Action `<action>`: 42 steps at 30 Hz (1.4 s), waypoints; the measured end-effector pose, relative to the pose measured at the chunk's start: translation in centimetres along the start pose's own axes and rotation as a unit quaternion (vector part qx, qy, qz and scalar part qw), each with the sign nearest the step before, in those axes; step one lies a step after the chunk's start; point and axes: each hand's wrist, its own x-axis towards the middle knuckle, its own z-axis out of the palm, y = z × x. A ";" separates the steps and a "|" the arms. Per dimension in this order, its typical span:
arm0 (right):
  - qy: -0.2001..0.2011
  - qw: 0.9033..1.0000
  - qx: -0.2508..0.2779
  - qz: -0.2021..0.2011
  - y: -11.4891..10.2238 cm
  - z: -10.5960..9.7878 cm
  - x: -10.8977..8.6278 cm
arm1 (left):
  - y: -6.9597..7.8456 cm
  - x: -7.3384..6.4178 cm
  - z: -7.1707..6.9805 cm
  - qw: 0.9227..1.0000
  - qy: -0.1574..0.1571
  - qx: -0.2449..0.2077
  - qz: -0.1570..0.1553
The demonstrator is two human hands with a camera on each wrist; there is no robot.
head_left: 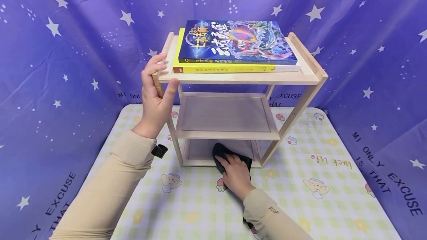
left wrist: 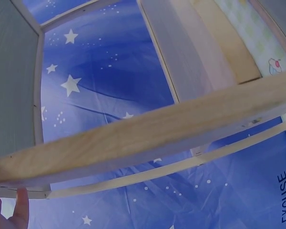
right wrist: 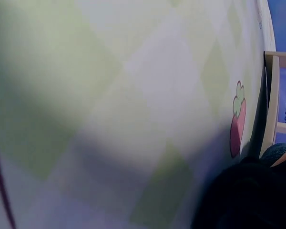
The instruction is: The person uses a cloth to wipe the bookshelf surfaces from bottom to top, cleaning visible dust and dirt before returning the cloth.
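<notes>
A small three-tier wooden shelf (head_left: 230,135) stands upright on the table. My left hand (head_left: 156,95) grips its top left corner, thumb on the near side and fingers over the upper edge. In the left wrist view, fingertips of the left hand (left wrist: 14,214) show at a wooden rail (left wrist: 133,138). Down at the bottom tier (head_left: 200,151), my right hand (head_left: 237,175) holds a dark cloth (head_left: 220,151) against the board near its front edge. A bit of the cloth (right wrist: 275,151) shows at the right side of the right wrist view.
Two books lie stacked flat on the top tier: a blue illustrated one (head_left: 247,43) over a yellow one (head_left: 233,69). A green checked tablecloth (head_left: 333,195) with cartoon prints covers the table. Purple starry curtains (head_left: 83,47) hang around the back and sides.
</notes>
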 end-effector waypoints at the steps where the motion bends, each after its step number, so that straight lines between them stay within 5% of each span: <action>1: 0.005 1.000 0.001 0.002 0.1 0.0 -0.1 | 0.0 0.0 0.0 1.000 0.001 0.001 0.000; 19: 0.055 0.997 -0.014 0.050 1.4 -0.2 -0.8 | 0.1 0.0 -0.2 1.000 0.003 0.007 0.009; 42: 0.031 0.992 -0.033 0.114 2.9 -1.3 -1.6 | 0.2 0.0 0.0 1.000 -0.007 -0.001 0.001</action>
